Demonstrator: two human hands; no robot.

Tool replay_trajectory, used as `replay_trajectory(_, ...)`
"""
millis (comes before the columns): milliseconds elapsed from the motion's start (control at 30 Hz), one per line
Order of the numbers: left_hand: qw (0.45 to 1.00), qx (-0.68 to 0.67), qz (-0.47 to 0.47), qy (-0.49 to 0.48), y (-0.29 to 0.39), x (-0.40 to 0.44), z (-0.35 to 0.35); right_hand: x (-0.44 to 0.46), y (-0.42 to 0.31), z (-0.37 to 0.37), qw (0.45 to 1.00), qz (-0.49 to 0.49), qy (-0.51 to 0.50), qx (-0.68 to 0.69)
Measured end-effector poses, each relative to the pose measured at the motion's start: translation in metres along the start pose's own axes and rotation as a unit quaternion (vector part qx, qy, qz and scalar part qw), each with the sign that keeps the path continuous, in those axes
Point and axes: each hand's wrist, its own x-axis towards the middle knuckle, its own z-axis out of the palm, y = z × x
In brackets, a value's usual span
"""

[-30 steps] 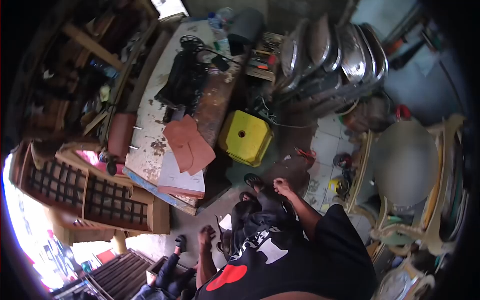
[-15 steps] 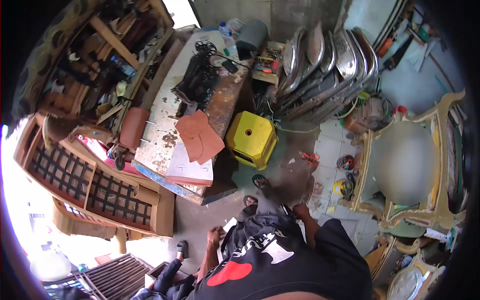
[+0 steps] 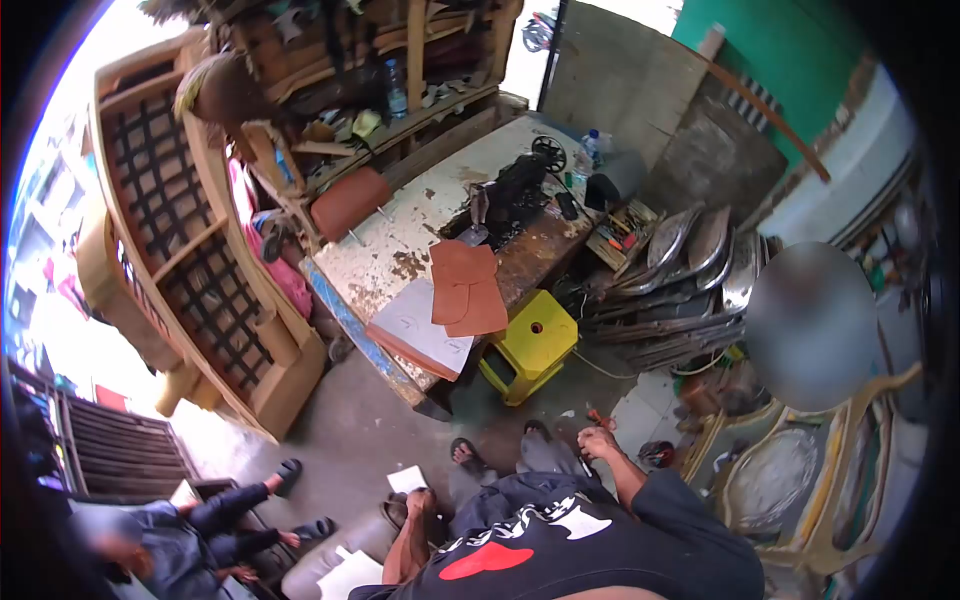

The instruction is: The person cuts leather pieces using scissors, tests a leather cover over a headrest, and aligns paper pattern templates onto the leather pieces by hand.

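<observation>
My left hand point(image 3: 421, 502) is low in the head view with its fingers curled. A white sheet point(image 3: 405, 479) shows just past its fingers; whether the hand grips it is unclear. My right hand point(image 3: 598, 443) is raised off to the right, fingers bent together around something too small to name. Beyond it stands a yellow plastic stool point(image 3: 537, 328). On the worn worktable point(image 3: 395, 235), reddish-brown cut pieces point(image 3: 468, 290) overlap a white marked sheet point(image 3: 420, 315). A black sewing machine point(image 3: 510, 200) sits behind them.
A wooden sofa frame with black webbing point(image 3: 205, 290) leans at left. A person point(image 3: 190, 545) sits at lower left. Metal-edged frames point(image 3: 690, 270) are stacked at right, near carved gold chair frames point(image 3: 790, 470). Red-handled scissors point(image 3: 598, 418) lie on the floor.
The view has swung right and up, so the table and stool appear shifted and more of the seated person shows. My right hand has lifted away from my body.
</observation>
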Motion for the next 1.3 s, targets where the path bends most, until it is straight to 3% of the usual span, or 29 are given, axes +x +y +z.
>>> replay_trajectory(33, 0.937, -0.327, -0.118, 0.027, 0.012, 0.006, 0.012, -0.018, -0.021, -0.006, 1.0, 0.001, 0.001, -0.015)
replay_trajectory(67, 0.934, -0.335, -0.122, 0.026, 0.031, 0.005, 0.02, -0.032, -0.038, -0.009, 0.998, -0.014, 0.03, -0.057)
replay_trajectory(133, 0.971, -0.207, -0.115, -0.029, 0.077, -0.025, 0.032, -0.037, -0.051, -0.016, 0.995, -0.015, 0.063, -0.072)
replay_trajectory(167, 0.991, -0.122, -0.043, -0.03, 0.076, -0.025, 0.051, -0.033, -0.045, -0.02, 0.996, -0.021, 0.067, -0.056)
replay_trajectory(233, 0.99, 0.128, -0.024, -0.049, 0.112, -0.049, 0.06, -0.016, -0.022, -0.03, 0.996, -0.011, 0.06, -0.062)
replay_trajectory(333, 0.984, 0.166, -0.046, -0.049, 0.118, -0.053, 0.075, -0.007, 0.011, -0.035, 0.996, 0.03, 0.052, -0.068)
replay_trajectory(433, 0.977, 0.175, -0.053, -0.112, 0.089, -0.052, 0.094, 0.032, 0.091, -0.047, 0.992, 0.056, 0.014, -0.116)
replay_trajectory(500, 0.985, 0.102, -0.116, -0.075, 0.095, -0.078, 0.099, 0.045, 0.124, -0.051, 0.987, 0.102, 0.011, -0.123)
replay_trajectory(567, 0.976, 0.12, -0.143, -0.113, 0.114, -0.095, 0.117, 0.084, 0.197, -0.056, 0.964, 0.05, -0.007, -0.26)
replay_trajectory(600, 0.968, 0.165, -0.172, -0.082, 0.131, -0.104, 0.129, 0.101, 0.233, -0.062, 0.964, 0.078, -0.021, -0.254)
replay_trajectory(667, 0.946, 0.243, -0.211, -0.039, 0.167, -0.098, 0.159, 0.162, 0.292, -0.073, 0.944, -0.006, -0.041, -0.328)
replay_trajectory(700, 0.931, 0.278, -0.232, -0.036, 0.18, -0.102, 0.174, 0.194, 0.313, -0.079, 0.941, 0.036, -0.062, -0.331)
replay_trajectory(733, 0.915, 0.315, -0.25, -0.034, 0.184, -0.106, 0.19, 0.233, 0.347, -0.092, 0.942, -0.003, -0.1, -0.321)
replay_trajectory(800, 0.891, 0.367, -0.266, -0.027, 0.177, -0.108, 0.216, 0.315, 0.377, -0.107, 0.88, -0.013, -0.057, -0.47)
replay_trajectory(867, 0.895, 0.371, -0.246, -0.017, 0.18, -0.113, 0.223, 0.386, 0.379, -0.132, 0.901, 0.091, -0.023, -0.423)
replay_trajectory(900, 0.896, 0.371, -0.242, -0.009, 0.173, -0.117, 0.224, 0.432, 0.4, -0.138, 0.921, 0.146, 0.063, -0.356)
replay_trajectory(1000, 0.888, 0.38, -0.258, -0.01, 0.165, -0.117, 0.232, 0.517, 0.447, -0.149, 0.882, -0.088, 0.275, -0.374)
replay_trajectory(1067, 0.881, 0.385, -0.275, -0.018, 0.161, -0.119, 0.237, 0.536, 0.451, -0.149, 0.898, -0.075, 0.305, -0.308)
replay_trajectory(1133, 0.881, 0.381, -0.28, -0.018, 0.16, -0.117, 0.24, 0.55, 0.455, -0.155, 0.793, -0.15, 0.367, -0.463)
replay_trajectory(1200, 0.899, 0.365, -0.242, 0.01, 0.158, -0.104, 0.239, 0.546, 0.467, -0.162, 0.86, -0.125, 0.296, -0.396)
replay_trajectory(1267, 0.945, 0.306, -0.064, 0.094, 0.179, -0.039, 0.24, 0.506, 0.457, -0.161, 0.889, -0.065, 0.238, -0.386)
replay_trajectory(1300, 0.933, 0.334, 0.073, 0.109, 0.214, 0.01, 0.234, 0.489, 0.459, -0.162, 0.888, 0.003, 0.216, -0.406)
